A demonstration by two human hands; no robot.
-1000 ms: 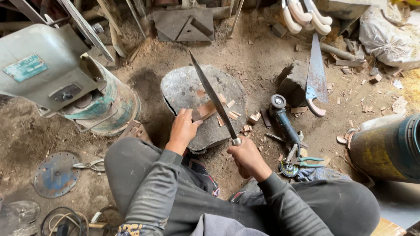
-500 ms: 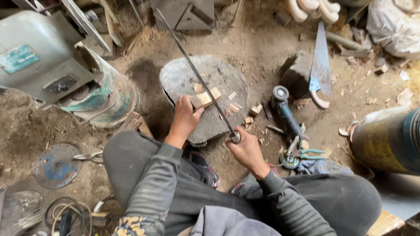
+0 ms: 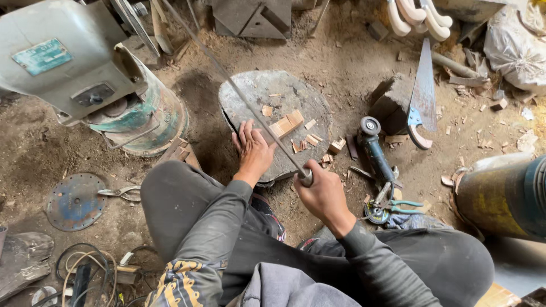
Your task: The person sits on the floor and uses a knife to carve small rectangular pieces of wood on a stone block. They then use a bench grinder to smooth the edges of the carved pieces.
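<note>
Right hand [image 3: 325,196] is closing tight round the long blade's [image 3: 239,94] handle, blade raised over the round block [image 3: 284,96]; left hand [image 3: 253,149], fingers spread, is pinning the wood piece [image 3: 286,123] there; best keeping fingers clear of the edge

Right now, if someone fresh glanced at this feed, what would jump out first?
Probably the long blade, gripped at its handle by the right hand and slanting up across the round stump at centre. The left hand rests flat on the stump beside small wood pieces. To the right lie an angle grinder and a handsaw on the dirt.
</note>
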